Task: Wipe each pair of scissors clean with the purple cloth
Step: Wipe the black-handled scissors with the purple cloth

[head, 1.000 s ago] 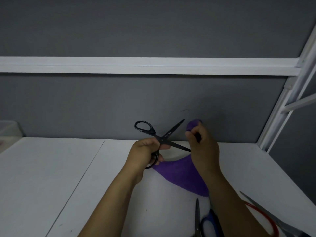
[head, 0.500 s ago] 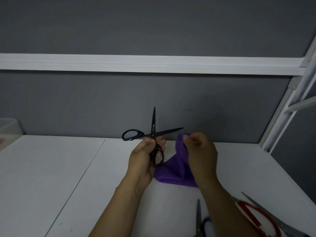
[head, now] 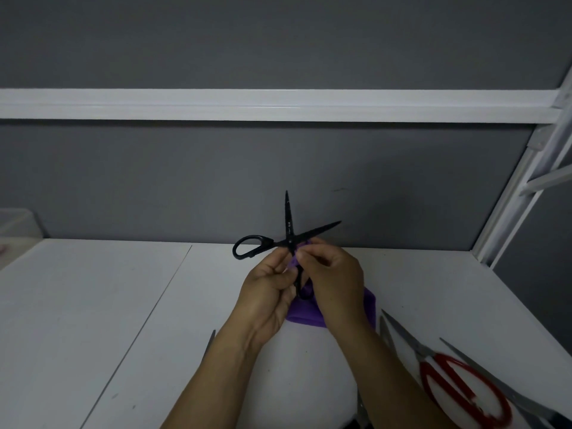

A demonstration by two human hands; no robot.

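Here, head view. The left hand (head: 269, 292) holds the black scissors (head: 289, 239) above the white table (head: 93, 305), its fingers curled round the lower handle loop. The scissors stand with their blades spread: one blade points straight up, the other slants up and to the right, and the free handle loop juts out to the left. The right hand (head: 335, 283) sits close against the left, its fingertips pinching a fold of the purple cloth (head: 305, 317) at the scissors just below the pivot. The rest of the cloth hangs down beneath both hands, and its lower edge lies on the table between the forearms.

To the lower right, a pair of red-handled scissors (head: 464, 388) lies flat on the table with its grey blades spread, just beside the right forearm. A thin grey blade (head: 210, 339) shows at the edge of the left forearm; what it belongs to is hidden. Behind the table rises a grey wall crossed by a white rail (head: 278, 105). A white frame post (head: 526, 193) slants along the right side, and a translucent container (head: 15, 221) sits at the far left edge.
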